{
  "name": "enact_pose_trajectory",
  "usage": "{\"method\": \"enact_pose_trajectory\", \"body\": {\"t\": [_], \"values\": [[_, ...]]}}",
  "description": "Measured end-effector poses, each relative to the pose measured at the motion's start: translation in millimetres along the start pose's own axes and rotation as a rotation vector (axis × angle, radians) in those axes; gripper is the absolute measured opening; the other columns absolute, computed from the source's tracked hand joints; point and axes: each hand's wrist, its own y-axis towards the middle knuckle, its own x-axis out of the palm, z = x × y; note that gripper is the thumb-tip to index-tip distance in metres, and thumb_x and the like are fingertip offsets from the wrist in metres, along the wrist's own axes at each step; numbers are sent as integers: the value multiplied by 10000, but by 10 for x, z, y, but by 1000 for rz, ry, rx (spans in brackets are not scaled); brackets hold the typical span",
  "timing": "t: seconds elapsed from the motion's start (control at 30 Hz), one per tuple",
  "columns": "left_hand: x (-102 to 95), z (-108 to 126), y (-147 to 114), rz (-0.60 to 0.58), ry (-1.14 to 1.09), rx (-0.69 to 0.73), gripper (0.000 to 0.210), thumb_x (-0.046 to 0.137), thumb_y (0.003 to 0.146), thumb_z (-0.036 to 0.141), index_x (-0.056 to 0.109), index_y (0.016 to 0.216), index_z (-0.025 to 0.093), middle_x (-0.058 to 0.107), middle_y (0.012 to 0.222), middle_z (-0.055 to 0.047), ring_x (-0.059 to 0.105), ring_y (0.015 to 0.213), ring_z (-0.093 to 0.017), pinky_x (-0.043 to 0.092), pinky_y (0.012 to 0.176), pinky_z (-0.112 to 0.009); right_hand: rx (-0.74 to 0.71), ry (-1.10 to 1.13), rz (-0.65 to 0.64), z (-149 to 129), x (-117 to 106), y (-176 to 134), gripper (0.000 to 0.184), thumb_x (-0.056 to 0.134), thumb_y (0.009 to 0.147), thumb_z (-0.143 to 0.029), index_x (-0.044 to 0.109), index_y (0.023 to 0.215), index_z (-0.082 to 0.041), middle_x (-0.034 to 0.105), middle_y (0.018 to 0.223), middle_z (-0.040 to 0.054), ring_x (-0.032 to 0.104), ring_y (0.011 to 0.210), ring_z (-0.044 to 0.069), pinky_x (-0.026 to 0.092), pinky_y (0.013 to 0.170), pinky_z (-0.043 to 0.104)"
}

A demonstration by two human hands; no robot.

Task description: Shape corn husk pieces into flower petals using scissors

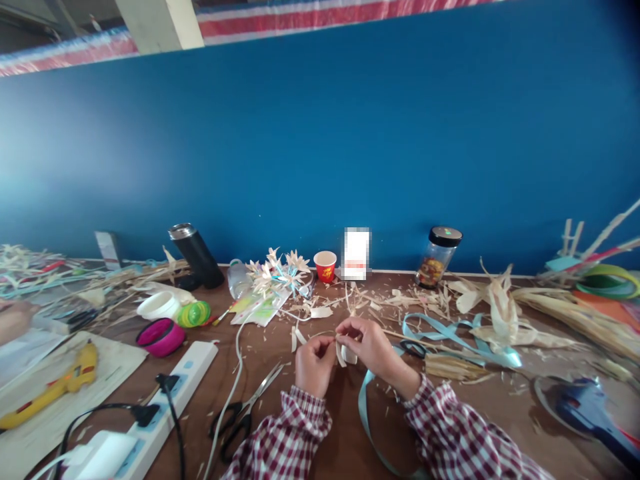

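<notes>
My left hand (315,365) and my right hand (374,348) meet over the middle of the brown table, fingertips almost touching. Both pinch a thin, pale corn husk strip (341,355), part of which hangs down between them; the fingers hide much of it. Black-handled scissors (250,407) lie part open, left of my left hand. A light blue ribbon (367,407) curls across the table beside my right wrist. Beyond my hands, husk scraps (320,311) are scattered about.
Husk flowers (280,273), a red paper cup (325,267), a black flask (196,255) and a jar (439,259) line the blue partition (320,147). A power strip (170,407) and yellow glue gun (65,387) lie left, a blue glue gun (595,410) right. Another person's hand (16,320) shows far left.
</notes>
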Motion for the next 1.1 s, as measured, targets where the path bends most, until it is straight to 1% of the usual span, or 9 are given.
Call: {"method": "enact_pose_trajectory", "body": {"t": [0.23, 0.43, 0.6, 0.7, 0.8, 0.87, 0.93, 1.0, 1.1], "values": [[-5, -34, -9, -22, 50, 24, 239, 603, 749, 325, 716, 784, 117, 690, 661, -50, 589, 590, -159, 443, 571, -241, -33, -65, -11, 42, -28, 4, 52, 610, 780, -204, 658, 798, -195, 676, 754, 4, 605, 678, 143, 438, 636, 229], [1, -47, -4, -33, 64, 4, 239, 594, 746, 319, 718, 782, 118, 685, 652, -50, 581, 586, -161, 431, 560, -239, -59, -157, -7, 64, -34, 7, 65, 602, 790, -218, 666, 795, -209, 681, 768, 6, 605, 688, 152, 428, 635, 232], [6, -38, -6, -48, 23, -16, 257, 585, 751, 325, 718, 810, 113, 685, 666, -55, 582, 596, -163, 436, 570, -243, -77, -200, -28, 12, -58, 3, 69, 589, 794, -202, 657, 781, -204, 678, 745, 8, 604, 679, 152, 420, 635, 230], [11, -49, 1, -86, -7, -56, 279, 582, 753, 339, 722, 845, 115, 687, 674, -56, 578, 594, -163, 428, 553, -238, -94, -231, -37, -3, -82, 3, 70, 585, 788, -180, 649, 772, -202, 675, 745, 11, 601, 682, 152, 413, 630, 226], [15, -47, 9, -122, -55, -74, 296, 572, 766, 342, 720, 883, 114, 699, 728, -65, 590, 635, -168, 436, 579, -239, -104, -246, -31, 2, -101, 8, 77, 575, 789, -169, 643, 767, -199, 670, 735, 13, 596, 675, 151, 405, 613, 221], [17, -31, 9, -119, -70, -72, 310, 553, 783, 356, 719, 876, 111, 690, 715, -59, 586, 634, -163, 435, 588, -239, -109, -247, -21, 10, -106, 12, 84, 567, 792, -162, 640, 770, -199, 666, 728, 11, 592, 668, 147, 404, 613, 220], [19, -13, 7, -104, -69, -72, 335, 545, 789, 391, 721, 830, 109, 665, 648, -44, 571, 601, -157, 429, 572, -237, -112, -248, -17, 17, -107, 12, 85, 566, 790, -159, 640, 777, -199, 666, 733, 13, 591, 671, 148, 405, 615, 220], [21, -2, 5, -81, -70, -73, 355, 564, 770, 425, 724, 782, 109, 645, 597, -35, 565, 583, -160, 429, 558, -239, -115, -253, -21, 17, -107, 9, 84, 569, 787, -158, 641, 783, -201, 667, 744, 16, 592, 678, 149, 406, 615, 220], [20, -7, 7, -65, -78, -81, 368, 599, 733, 449, 735, 775, 110, 655, 599, -42, 579, 595, -173, 445, 558, -249, -120, -263, -27, 7, -109, 3, 83, 571, 790, -162, 641, 786, -206, 669, 748, 11, 593, 680, 147, 404, 616, 219]]}}
